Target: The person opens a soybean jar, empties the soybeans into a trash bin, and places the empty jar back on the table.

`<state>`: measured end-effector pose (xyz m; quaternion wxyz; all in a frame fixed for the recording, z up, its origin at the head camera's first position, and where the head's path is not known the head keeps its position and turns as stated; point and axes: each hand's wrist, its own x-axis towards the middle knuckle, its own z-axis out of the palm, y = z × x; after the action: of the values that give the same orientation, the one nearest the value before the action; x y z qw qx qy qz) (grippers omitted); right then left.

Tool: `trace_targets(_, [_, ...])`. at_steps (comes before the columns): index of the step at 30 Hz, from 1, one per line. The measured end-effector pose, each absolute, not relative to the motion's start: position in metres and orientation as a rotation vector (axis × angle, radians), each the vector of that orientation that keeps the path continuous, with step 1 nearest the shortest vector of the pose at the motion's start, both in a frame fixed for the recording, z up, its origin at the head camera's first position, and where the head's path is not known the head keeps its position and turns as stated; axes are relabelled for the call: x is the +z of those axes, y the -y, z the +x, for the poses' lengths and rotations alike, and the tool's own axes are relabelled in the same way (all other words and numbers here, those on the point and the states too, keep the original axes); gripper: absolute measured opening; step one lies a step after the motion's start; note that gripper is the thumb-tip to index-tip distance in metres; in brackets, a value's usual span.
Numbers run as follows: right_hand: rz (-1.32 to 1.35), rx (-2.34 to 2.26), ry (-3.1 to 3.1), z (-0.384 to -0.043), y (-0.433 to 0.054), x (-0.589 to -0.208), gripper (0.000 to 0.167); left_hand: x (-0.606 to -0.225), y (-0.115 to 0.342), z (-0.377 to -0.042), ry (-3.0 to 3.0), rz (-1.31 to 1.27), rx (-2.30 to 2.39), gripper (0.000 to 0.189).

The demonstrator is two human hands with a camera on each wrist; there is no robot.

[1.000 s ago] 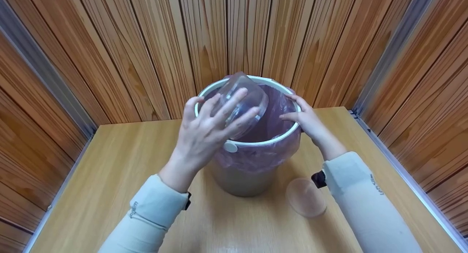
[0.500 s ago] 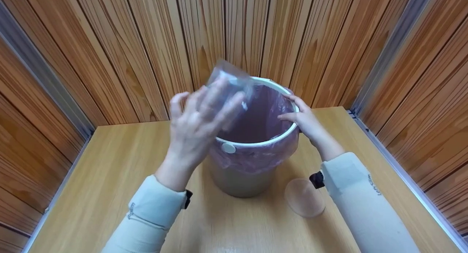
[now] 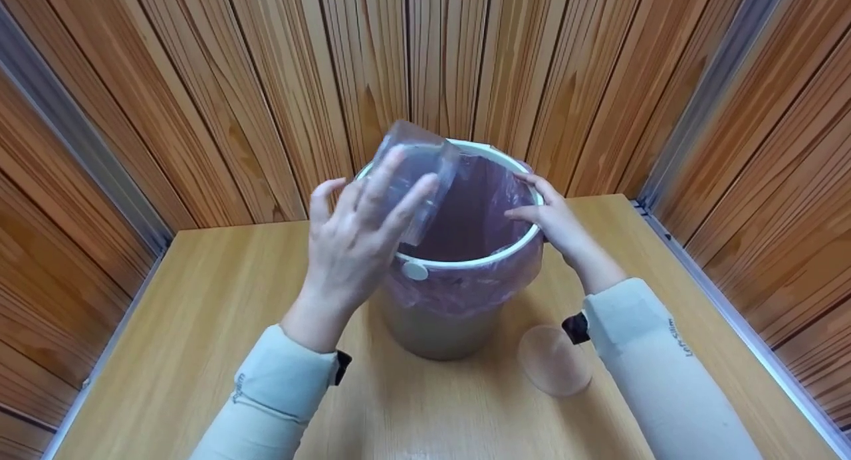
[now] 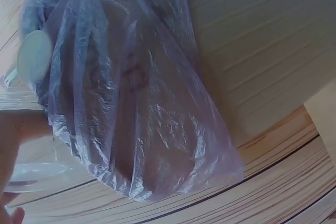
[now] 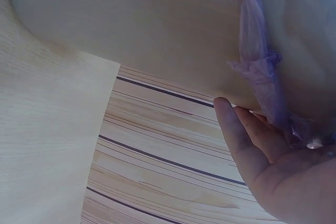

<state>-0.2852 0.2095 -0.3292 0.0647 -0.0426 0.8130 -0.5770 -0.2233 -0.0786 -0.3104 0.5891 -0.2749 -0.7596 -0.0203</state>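
Observation:
A clear plastic container (image 3: 413,139) is tilted over the left side of a trash can (image 3: 439,334), and my left hand (image 3: 349,237) grips it. In the left wrist view, a thumb (image 4: 23,124) lies against the see-through container wall. My right hand (image 3: 565,224) holds the can's right rim, with a finger and thumb over the edge. The right wrist view has that hand's other fingers (image 5: 239,135) against the outside of the can. A purple bag (image 3: 465,290) lines the can and folds down over its rim. The can's bottom is hidden.
A round translucent lid (image 3: 554,360) lies on the wooden table (image 3: 233,267), right of the can and near my right sleeve. Wood-panelled walls (image 3: 266,101) stand close behind and on both sides.
My left hand has lifted the container up and left from inside the can's mouth, turning it. It has dropped slightly over the last half second. My right hand stays on the rim.

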Motion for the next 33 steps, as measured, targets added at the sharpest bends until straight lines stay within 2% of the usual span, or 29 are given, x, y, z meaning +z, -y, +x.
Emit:
trace_targets(3, [-0.127,-1.748,-2.454,-0.285,-0.209,-0.33,0.076,-0.312,0.081,-0.222,1.787,-0.585,-0.133,0.068])
trace_targets(8, [-0.124,-1.762,-2.458,-0.287,-0.208,-0.332,0.075,-0.318,0.088,-0.219,1.868,-0.514,-0.366,0.09])
trace_targets(17, [-0.102,-1.751,-2.458,-0.289,-0.205,-0.335,0.076,-0.336,0.102,-0.201,1.935,-0.322,-0.829,0.115])
trace_targets(23, [-0.11,-1.755,-2.468,-0.291,-0.204,-0.337,0.076,-0.342,0.11,-0.188,1.96,-0.205,-1.111,0.122])
trace_targets(33, [-0.123,-1.766,-2.464,-0.293,-0.204,-0.337,0.076,-0.363,0.133,-0.171,1.947,-0.051,-1.387,0.118])
